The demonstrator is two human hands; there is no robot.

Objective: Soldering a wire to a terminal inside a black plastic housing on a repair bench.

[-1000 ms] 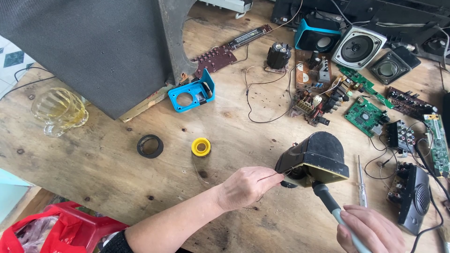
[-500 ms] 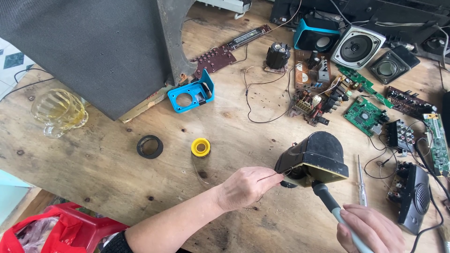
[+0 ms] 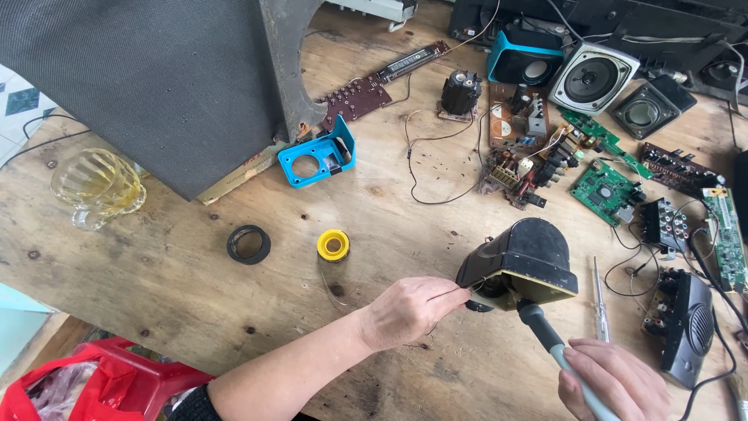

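Observation:
My left hand (image 3: 409,312) pinches a thin strand of solder wire (image 3: 452,293) and holds its tip to the open underside of a small dark speaker housing (image 3: 523,261) lying on the wooden table (image 3: 156,296). My right hand (image 3: 615,382) grips the grey handle of a soldering iron (image 3: 545,339), whose black barrel points up into the same opening. The iron's tip is hidden inside the housing. A yellow spool of solder (image 3: 333,245) sits left of the housing.
A large grey speaker cabinet (image 3: 148,78) fills the top left. Around lie a glass mug (image 3: 100,187), black ring (image 3: 248,244), blue plastic frame (image 3: 318,160), circuit boards (image 3: 604,191), loose speakers (image 3: 592,78), a screwdriver (image 3: 598,308) and a red bag (image 3: 109,390).

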